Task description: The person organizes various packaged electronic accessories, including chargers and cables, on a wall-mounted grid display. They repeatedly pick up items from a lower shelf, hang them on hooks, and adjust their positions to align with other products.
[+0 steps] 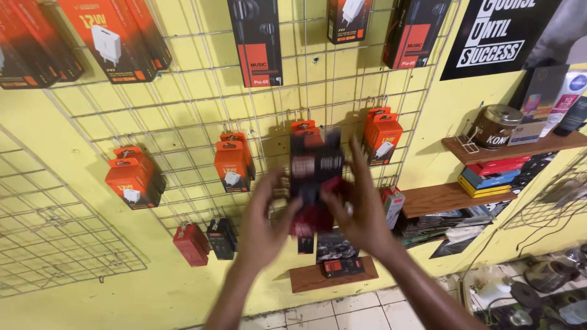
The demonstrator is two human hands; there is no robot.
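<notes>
Hands close from both sides on a dark red-and-black package [315, 177], the left hand [266, 223] gripping its lower left edge, the right hand [361, 211] clamped along its right side with fingers reaching up. Blurred, the package stands upright, long axis vertical, between the hands and just before the wire grid [183, 116]. Orange charger boxes [232, 164] hang on the grid left of the package; a wooden shelf [449, 197] sits to its right.
</notes>
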